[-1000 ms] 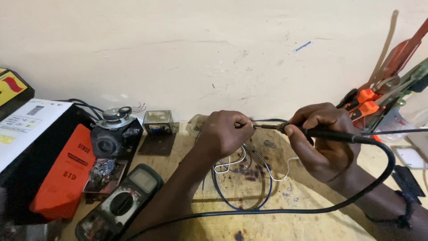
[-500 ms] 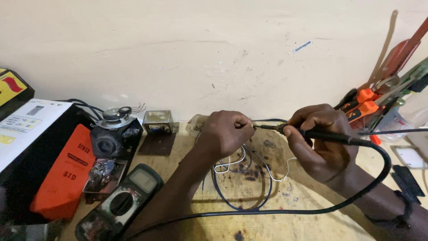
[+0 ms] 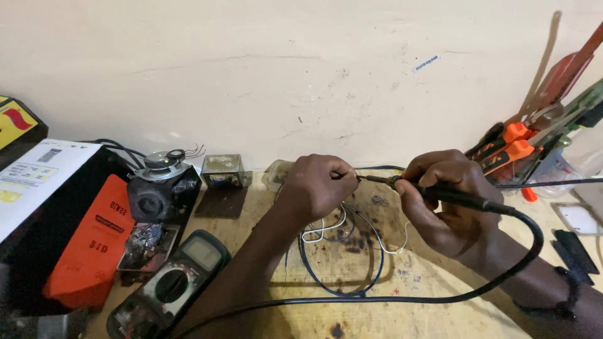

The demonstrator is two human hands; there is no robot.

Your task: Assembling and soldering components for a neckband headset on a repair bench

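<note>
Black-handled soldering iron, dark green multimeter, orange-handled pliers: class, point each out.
Black-handled soldering iron [image 3: 461, 199], head view, on its handle.
Dark green multimeter [image 3: 173, 285], head view, on its dial.
Orange-handled pliers [image 3: 515, 143], head view, on an orange grip.

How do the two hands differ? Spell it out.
The right hand grips a black soldering iron like a pen; the left hand pinches something too small to make out at the iron's tip. The right hand trails a thick black cord; the left hangs over thin loose wires. Both hover above the wooden bench, nearly meeting.
</note>
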